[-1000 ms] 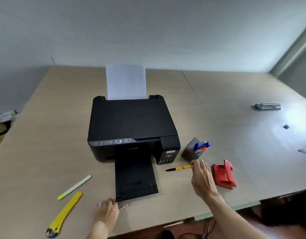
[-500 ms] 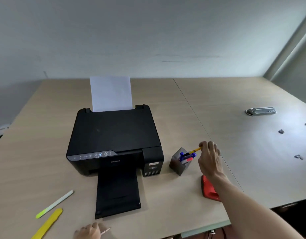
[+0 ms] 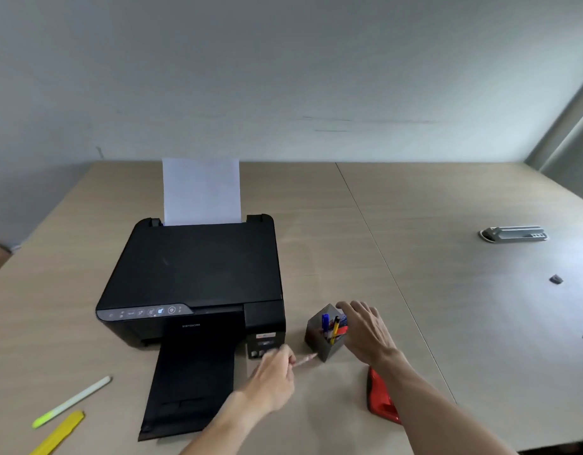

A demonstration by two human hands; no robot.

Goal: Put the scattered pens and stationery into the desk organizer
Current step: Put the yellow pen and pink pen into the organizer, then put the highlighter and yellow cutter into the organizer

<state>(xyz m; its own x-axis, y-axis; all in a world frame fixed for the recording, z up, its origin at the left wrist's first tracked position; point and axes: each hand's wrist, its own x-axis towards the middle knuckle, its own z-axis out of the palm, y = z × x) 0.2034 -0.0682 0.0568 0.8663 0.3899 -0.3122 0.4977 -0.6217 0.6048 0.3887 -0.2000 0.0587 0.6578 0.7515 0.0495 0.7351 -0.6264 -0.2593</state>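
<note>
Two bare hands work over one wood-grain desk [image 3: 414,257]. The left hand [image 3: 273,379] is closed around one thin pinkish pen [image 3: 304,360], its tip pointing right and ending just short of the organizer's lower corner. The right hand [image 3: 365,333] is spread open with fingers loosely extended, holding nothing, its fingertips at the far right side of the organizer — whether they touch the wall cannot be told. There is one desk organizer [image 3: 319,343], a small dark grey square cup standing upright just to the right of the printer's front corner. Inside it stand at least three items: a blue pen [image 3: 325,321], a yellow pen with a black cap [image 3: 335,330] and something red [image 3: 342,330] leaning toward the right rim; further blue shows behind them, too small to count. Still loose on the desk are three pieces of stationery: one green-tipped white highlighter [image 3: 71,402] and one yellow utility knife [image 3: 58,435] lying side by side at the lower left, well apart from the organizer, and one red stapler-like tool [image 3: 380,402] near the front edge, partly hidden under the right forearm. One black inkjet printer [image 3: 191,274] sits at the middle with its output tray pulled out toward the viewer and one white sheet of paper [image 3: 201,192] standing in the rear feed. A brand word on its front reads roughly "EPSON" — the small label on the ink-tank block is illegible. Far right lie one grey cable outlet box [image 3: 513,234] and a few small dark bits.
</note>
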